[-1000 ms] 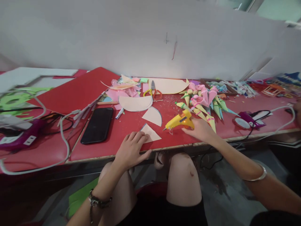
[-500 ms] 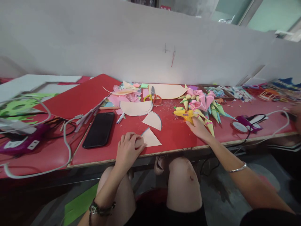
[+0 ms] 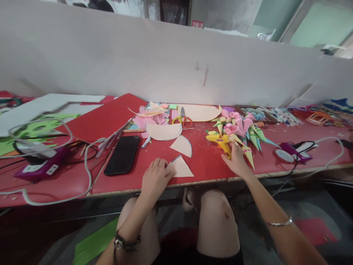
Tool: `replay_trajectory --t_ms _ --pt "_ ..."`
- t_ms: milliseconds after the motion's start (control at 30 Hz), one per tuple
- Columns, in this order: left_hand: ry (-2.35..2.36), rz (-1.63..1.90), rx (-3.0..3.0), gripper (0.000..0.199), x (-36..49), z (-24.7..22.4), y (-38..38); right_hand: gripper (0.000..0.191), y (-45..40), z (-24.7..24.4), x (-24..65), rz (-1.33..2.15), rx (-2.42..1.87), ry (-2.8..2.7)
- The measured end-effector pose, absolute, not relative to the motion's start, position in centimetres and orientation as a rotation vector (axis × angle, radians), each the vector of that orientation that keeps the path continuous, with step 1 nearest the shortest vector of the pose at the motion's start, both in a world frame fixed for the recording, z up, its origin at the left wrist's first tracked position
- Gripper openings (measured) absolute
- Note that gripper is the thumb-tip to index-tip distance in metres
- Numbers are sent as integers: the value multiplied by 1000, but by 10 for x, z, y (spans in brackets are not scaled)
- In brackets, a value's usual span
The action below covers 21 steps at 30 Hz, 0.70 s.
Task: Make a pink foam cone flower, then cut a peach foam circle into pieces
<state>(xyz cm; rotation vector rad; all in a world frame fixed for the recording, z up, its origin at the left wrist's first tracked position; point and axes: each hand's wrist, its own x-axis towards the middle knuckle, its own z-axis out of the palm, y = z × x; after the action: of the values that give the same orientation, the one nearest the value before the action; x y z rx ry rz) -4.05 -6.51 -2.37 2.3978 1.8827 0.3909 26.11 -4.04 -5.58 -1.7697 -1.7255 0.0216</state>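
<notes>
My left hand [image 3: 157, 176] is at the table's front edge, fingers curled and thumb against the left side of a cream wedge-shaped sheet piece [image 3: 182, 168]. Its fingertips are partly hidden. My right hand [image 3: 236, 161] is beside a yellow glue gun [image 3: 219, 138], thumb and fingers apart around its handle, which shows between them. Above the wedge lies a second cream wedge [image 3: 182, 146], and behind that a cream half-round piece [image 3: 163, 131]. Pink and green cone-shaped pieces [image 3: 242, 125] are heaped just beyond my right hand.
A black phone [image 3: 122, 155] lies left of my left hand. Scissors [image 3: 182, 117] and paper scraps [image 3: 151, 114] are at the back. Purple power strips [image 3: 41, 165] with looping white cables stand on both sides. A large red sheet [image 3: 107, 117] leans over the back left.
The view has tilted up slightly. My right hand has drawn back a little from the glue gun, whose handle now shows more. My left hand stays at the cream wedge.
</notes>
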Motion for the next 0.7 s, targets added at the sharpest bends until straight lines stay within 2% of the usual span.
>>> replay_trajectory --t_ms 167,267,333,467,633,700 --pt "1796 456 2256 10 -38 -25 -63 57 -61 -53 269 89 -1676 -1545" --pt "1688 623 2166 9 -40 -28 -58 58 -77 -47 275 -51 -1686 -1422" --pt "1589 798 2066 9 -41 -28 -53 58 -88 -41 273 5 -1654 -1328" --pt "1341 1111 1742 9 -37 -16 -41 46 -102 -28 241 557 -1493 -1215" --pt "1073 1312 1572 12 -25 13 -28 58 -92 -11 168 1115 -1212 -1013" --pt "1007 1352 1577 10 -22 20 -23 54 -81 -4 141 1232 -1081 -930"
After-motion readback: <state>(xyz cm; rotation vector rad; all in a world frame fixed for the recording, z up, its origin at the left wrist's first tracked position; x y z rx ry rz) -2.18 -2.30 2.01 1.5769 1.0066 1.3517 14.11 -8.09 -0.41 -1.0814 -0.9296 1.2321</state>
